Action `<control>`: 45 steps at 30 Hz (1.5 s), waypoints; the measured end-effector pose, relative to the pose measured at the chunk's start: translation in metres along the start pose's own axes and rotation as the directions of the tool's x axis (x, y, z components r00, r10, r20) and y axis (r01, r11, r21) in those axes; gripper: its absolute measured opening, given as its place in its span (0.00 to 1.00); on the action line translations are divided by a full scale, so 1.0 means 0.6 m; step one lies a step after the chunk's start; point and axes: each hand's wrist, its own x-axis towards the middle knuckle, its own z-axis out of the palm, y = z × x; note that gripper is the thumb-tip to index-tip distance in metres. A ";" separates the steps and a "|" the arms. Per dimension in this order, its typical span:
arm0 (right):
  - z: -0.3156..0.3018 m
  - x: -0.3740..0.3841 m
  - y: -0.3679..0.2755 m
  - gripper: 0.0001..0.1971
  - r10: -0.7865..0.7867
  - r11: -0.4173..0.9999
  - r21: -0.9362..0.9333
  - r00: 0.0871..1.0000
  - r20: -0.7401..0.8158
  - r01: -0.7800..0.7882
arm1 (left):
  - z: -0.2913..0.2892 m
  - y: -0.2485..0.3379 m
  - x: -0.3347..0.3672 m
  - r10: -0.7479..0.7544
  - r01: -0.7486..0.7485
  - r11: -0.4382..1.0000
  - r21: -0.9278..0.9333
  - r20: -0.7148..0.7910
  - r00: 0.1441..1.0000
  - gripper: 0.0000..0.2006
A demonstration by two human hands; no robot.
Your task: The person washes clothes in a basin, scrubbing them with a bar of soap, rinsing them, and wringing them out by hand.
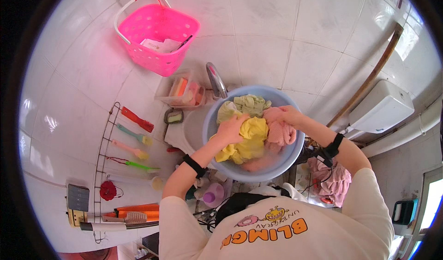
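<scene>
A light blue basin (279, 171) holds wet cloths in cloudy water. My left hand (232, 130) is closed on a bunched yellow cloth (254, 133) at the basin's left side; some of its fingertips are hidden in the folds. On the right, my right hand (291, 116) grips a fluffy pink cloth (278, 133), raised partly above the water. Behind both lies a pale green cloth (251, 104), crumpled against the far wall of the basin and touched by neither hand. More pink fabric shows under the water near the front.
A chrome faucet (216, 80) stands at the basin's far left, over a white sink (187, 131). A clear box (184, 91) sits beside it. Brushes hang on a wire rack (99, 168); a pink basket (157, 34) hangs above. Right are a wooden pole (369, 78) and white cistern (383, 105).
</scene>
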 end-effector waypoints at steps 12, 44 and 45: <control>-0.005 -0.077 -0.092 0.16 0.016 0.997 0.078 1.000 -0.010 -0.015 | 0.009 0.004 -0.031 -0.131 0.059 0.942 -0.331 -0.201 0.971 0.36; 0.008 -0.050 0.123 0.45 0.004 0.167 -0.922 0.935 0.355 0.350 | 0.174 0.101 0.073 0.484 -0.498 0.867 -0.001 0.244 0.841 0.16; 0.017 -0.045 0.131 0.45 0.010 0.181 -0.921 0.936 0.352 0.345 | 0.170 0.102 0.081 0.488 -0.502 0.865 -0.011 0.254 0.835 0.16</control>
